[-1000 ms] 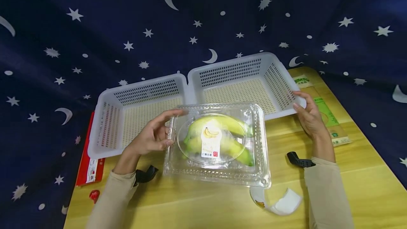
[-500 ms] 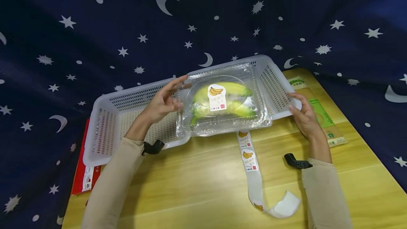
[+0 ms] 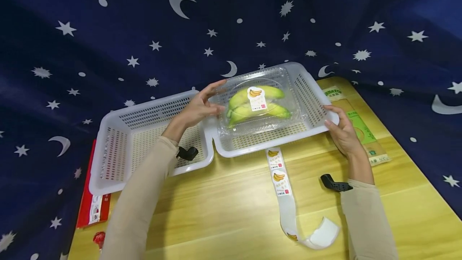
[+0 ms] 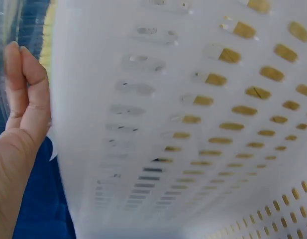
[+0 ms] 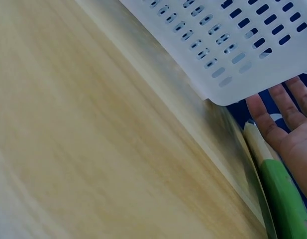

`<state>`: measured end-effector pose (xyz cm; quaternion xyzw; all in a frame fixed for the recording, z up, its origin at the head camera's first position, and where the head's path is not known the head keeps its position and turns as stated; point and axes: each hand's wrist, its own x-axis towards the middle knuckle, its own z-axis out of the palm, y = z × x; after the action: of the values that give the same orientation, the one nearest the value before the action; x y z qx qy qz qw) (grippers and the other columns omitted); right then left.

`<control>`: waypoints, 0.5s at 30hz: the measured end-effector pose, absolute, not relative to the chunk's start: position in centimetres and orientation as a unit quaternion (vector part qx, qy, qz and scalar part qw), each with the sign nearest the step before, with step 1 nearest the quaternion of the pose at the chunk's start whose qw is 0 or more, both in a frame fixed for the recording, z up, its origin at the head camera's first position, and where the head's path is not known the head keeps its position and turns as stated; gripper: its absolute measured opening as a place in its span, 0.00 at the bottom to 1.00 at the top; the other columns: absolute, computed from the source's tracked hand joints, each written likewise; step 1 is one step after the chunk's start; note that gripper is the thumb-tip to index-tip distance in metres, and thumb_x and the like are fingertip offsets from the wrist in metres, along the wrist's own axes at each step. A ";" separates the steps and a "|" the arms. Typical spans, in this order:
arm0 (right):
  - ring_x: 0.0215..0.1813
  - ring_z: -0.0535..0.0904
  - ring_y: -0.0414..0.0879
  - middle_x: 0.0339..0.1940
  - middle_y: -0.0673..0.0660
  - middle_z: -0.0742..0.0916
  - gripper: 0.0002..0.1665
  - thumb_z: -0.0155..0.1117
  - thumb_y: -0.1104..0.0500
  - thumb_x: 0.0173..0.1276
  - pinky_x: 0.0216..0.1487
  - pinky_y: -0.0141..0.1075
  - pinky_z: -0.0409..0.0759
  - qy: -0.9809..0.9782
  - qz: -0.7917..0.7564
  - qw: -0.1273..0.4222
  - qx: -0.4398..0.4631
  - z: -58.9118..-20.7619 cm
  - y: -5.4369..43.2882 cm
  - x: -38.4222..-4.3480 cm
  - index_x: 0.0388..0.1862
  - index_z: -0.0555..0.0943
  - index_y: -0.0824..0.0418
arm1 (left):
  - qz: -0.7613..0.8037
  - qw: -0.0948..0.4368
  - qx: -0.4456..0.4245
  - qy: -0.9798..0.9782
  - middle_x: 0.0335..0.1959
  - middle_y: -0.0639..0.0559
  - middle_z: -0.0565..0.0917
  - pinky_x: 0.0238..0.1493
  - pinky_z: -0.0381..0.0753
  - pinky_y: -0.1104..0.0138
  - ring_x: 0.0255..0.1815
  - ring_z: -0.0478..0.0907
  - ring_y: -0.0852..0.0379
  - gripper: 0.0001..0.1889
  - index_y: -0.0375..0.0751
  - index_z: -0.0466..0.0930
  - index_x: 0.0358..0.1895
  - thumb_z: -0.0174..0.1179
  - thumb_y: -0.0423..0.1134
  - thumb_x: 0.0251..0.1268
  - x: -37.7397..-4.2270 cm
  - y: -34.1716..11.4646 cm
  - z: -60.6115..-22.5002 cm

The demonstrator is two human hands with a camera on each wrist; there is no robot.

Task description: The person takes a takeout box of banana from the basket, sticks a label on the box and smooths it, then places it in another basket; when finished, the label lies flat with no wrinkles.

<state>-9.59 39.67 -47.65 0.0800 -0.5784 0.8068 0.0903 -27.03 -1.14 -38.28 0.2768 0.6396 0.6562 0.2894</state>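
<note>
My left hand (image 3: 196,109) holds the left edge of a clear plastic clamshell box (image 3: 261,127), thumb and fingers on its rim. Inside are yellow-green bananas (image 3: 276,110), under a white banana label (image 3: 257,105) on the lid. The box sits within the outline of the right white basket (image 3: 281,141), slightly tilted. My right hand (image 3: 344,133) grips that basket's right rim. In the left wrist view, my left hand (image 4: 24,99) is beside a white perforated basket wall (image 4: 88,89). Fingers of my right hand (image 5: 292,124) reach the basket's edge (image 5: 213,79) in the right wrist view.
A second white basket (image 3: 115,155) stands at the left. A strip of banana labels (image 3: 288,208) curls across the wooden table (image 3: 216,216). Tomato-marked packaging (image 3: 364,131) lies at right. A red package (image 3: 94,208) and small red object (image 3: 98,239) lie at left.
My left hand has carried the box of bananas away from the table's front, over and into the right basket's outline. The label strip beneath is uncovered. My right hand stays on the basket rim.
</note>
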 end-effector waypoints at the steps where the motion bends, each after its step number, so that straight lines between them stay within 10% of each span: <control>1: 0.68 0.65 0.46 0.69 0.55 0.65 0.26 0.47 0.72 0.74 0.59 0.26 0.75 -0.579 0.806 0.089 0.079 -47.6 39.7 -9.6 0.68 0.67 0.60 | 0.655 0.292 0.272 0.641 0.74 0.40 0.59 0.32 0.85 0.65 0.31 0.84 0.56 0.44 0.51 0.56 0.76 0.59 0.18 0.58 -27.1 -0.9 -38.4; 15: 0.69 0.62 0.48 0.71 0.55 0.64 0.26 0.49 0.71 0.74 0.61 0.27 0.73 -0.583 0.805 0.082 0.069 -47.9 39.9 -9.6 0.69 0.67 0.59 | 0.616 0.319 0.241 0.679 0.75 0.34 0.50 0.37 0.87 0.63 0.34 0.84 0.58 0.43 0.52 0.55 0.77 0.56 0.19 0.58 -27.5 2.1 -39.5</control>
<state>-9.60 39.90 -47.89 0.0693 -0.5832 0.8052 0.0821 -27.53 2.13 -39.47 0.2405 0.6788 0.6162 0.3189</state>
